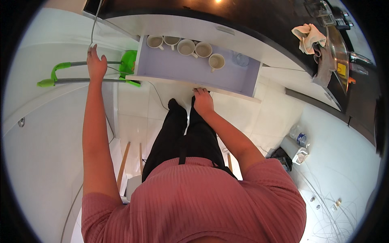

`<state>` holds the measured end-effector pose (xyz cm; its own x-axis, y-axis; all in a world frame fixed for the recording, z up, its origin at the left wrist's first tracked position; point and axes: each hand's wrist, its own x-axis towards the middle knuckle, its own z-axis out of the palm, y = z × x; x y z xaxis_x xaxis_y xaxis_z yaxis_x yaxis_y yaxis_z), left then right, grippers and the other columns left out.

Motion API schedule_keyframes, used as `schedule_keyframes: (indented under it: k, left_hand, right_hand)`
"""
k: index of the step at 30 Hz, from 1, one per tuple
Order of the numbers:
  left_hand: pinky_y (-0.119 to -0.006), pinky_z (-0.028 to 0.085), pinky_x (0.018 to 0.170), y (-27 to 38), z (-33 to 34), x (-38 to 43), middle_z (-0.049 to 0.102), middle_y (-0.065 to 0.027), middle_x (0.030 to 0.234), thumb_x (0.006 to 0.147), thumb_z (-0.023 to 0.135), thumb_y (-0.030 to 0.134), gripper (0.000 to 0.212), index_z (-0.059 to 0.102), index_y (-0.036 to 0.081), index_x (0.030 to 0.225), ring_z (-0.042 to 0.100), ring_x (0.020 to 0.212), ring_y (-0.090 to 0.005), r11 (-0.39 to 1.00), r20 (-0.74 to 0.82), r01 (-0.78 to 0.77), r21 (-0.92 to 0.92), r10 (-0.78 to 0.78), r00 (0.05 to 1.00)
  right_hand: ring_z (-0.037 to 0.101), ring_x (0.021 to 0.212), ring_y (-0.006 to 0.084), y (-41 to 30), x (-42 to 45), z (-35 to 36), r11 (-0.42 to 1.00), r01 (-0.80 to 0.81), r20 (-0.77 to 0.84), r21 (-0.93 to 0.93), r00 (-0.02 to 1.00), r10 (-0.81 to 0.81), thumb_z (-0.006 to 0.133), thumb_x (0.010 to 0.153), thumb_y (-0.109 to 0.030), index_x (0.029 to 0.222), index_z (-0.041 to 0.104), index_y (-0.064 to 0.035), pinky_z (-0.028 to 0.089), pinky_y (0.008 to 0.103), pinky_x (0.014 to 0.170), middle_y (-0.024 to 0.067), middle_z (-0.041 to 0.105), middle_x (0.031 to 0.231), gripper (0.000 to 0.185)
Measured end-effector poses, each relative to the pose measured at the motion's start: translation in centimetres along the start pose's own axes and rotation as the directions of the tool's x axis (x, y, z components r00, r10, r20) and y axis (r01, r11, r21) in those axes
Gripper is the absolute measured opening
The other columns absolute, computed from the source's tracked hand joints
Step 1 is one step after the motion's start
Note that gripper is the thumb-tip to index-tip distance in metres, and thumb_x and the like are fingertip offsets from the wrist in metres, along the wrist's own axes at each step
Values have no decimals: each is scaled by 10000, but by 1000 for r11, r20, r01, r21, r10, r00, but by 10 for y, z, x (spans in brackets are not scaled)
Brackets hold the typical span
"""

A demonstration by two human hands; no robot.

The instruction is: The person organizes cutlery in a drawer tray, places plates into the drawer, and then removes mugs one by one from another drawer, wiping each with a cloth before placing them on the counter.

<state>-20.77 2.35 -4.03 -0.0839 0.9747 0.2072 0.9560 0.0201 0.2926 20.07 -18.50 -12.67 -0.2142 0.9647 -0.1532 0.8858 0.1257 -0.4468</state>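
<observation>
A drawer (188, 71) with a pale purple lining stands pulled out in front of me. Inside it are several light mugs (186, 47), mostly along the back left, and a clear glass (242, 60) at the right. My right hand (203, 100) has its fingers curled at the middle of the drawer's front panel (231, 93). Out to the left, my left hand (97, 65) is raised with the thumb apart, in front of two grey-and-green long handles. A thin grey cable (93, 27) runs down to its fingertips; whether they grip it is hidden.
A green dustpan (129, 62) and its handles lean by the left wall. On the dark countertop (258, 18) are a cream cloth (309, 36) and a grey cloth (323, 66) by the sink. A bin (293, 148) and a plastic bottle (301, 138) stand at right. Wooden chair legs (123, 164) are behind me.
</observation>
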Motion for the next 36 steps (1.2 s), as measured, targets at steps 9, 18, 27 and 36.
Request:
schedule_keyframes:
  k: [9,18,27,36]
  left_hand:
    - [-391,411,952,5,9,-1,543,-167,1232,817,551,94,460,488,95,1272,526,1137,-300,956,213,130,-264,-74,974]
    - [-365,426,910,8,30,-29,566,-110,1218,841,541,78,440,492,105,1277,553,1092,-242,901,294,197,-386,-82,952]
    - [-364,470,817,33,68,-115,601,-147,1036,785,552,36,353,585,78,1133,588,930,-273,961,233,115,-250,-56,971]
    - [-380,478,793,83,96,-152,592,-159,1009,757,560,26,304,603,69,1055,587,896,-298,940,430,116,-320,35,902]
  right_hand:
    - [506,1059,285,-27,-44,1,992,53,284,-114,959,-19,539,745,-51,1164,508,62,423,338,942,170,539,1118,435]
    - [484,1146,328,-42,-60,1,996,-91,483,11,872,74,558,705,-71,1204,451,116,400,350,992,239,506,1199,544]
    - [490,1152,338,-57,-65,-12,985,-165,593,59,799,98,573,661,-81,1219,414,142,425,363,976,277,481,1226,622]
    - [593,924,360,-23,-75,13,973,-52,420,223,906,-48,585,712,-124,940,606,30,484,420,827,228,609,981,277]
